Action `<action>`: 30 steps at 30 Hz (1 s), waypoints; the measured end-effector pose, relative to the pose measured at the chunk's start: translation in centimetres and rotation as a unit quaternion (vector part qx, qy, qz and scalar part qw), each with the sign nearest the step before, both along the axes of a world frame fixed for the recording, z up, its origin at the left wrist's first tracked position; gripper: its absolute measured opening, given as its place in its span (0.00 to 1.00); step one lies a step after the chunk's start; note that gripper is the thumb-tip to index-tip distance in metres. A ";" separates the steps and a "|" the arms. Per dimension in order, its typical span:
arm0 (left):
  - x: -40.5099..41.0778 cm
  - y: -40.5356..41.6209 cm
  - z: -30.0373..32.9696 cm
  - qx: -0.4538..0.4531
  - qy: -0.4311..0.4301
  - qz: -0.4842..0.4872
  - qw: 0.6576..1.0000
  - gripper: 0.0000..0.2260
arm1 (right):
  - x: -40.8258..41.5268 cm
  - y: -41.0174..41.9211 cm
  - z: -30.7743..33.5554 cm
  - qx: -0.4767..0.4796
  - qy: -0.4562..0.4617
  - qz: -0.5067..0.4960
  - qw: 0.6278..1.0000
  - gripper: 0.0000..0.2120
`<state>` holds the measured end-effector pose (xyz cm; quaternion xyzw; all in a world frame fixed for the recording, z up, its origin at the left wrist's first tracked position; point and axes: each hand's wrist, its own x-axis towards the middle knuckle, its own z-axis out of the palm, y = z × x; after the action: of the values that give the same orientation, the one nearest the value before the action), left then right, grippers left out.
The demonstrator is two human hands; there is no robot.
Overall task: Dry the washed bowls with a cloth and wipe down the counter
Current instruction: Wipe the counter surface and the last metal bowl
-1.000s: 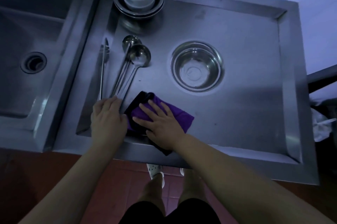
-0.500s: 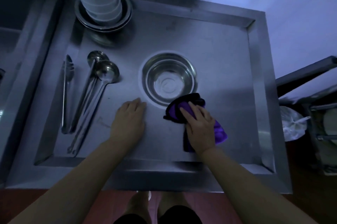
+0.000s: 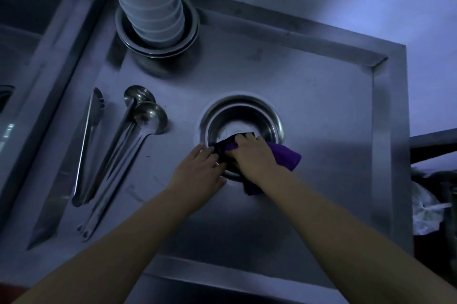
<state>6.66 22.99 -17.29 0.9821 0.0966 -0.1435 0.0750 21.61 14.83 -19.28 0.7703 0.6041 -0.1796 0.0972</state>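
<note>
A steel bowl (image 3: 243,115) stands upright in the middle of the steel counter (image 3: 309,96). My right hand (image 3: 254,155) grips a purple cloth (image 3: 284,156) and pushes its dark end over the near rim into the bowl. My left hand (image 3: 200,170) lies with straight fingers against the bowl's near left rim. At the back left, a stack of several white bowls (image 3: 148,4) sits inside nested steel bowls (image 3: 158,44).
Steel tongs (image 3: 87,145) and two long ladles (image 3: 128,145) lie on the left of the counter. A sink basin (image 3: 22,56) is further left. The counter has a raised rim; a white plastic bag (image 3: 425,212) hangs off its right side.
My right hand carried the cloth from the counter's left front to the bowl and into it. My left hand slid right to the bowl's rim. The view moved closer.
</note>
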 end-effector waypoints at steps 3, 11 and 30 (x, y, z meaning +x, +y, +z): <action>0.2 0.2 0.1 0.005 0.009 -0.007 1.000 0.15 | 0.2 1.4 -0.6 0.022 -0.016 0.022 0.999 0.14; 0.9 0.5 0.7 0.030 -0.043 -0.045 0.998 0.19 | 2.1 2.7 -0.5 0.000 -0.110 -0.038 0.993 0.20; 1.2 0.4 0.8 0.054 -0.013 -0.034 0.998 0.16 | 2.9 2.4 -0.2 -0.001 -0.030 0.063 0.998 0.18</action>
<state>7.87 23.38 -16.44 0.9892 0.0701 -0.1276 0.0183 24.55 17.20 -19.43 0.7358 0.6478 -0.1507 0.1275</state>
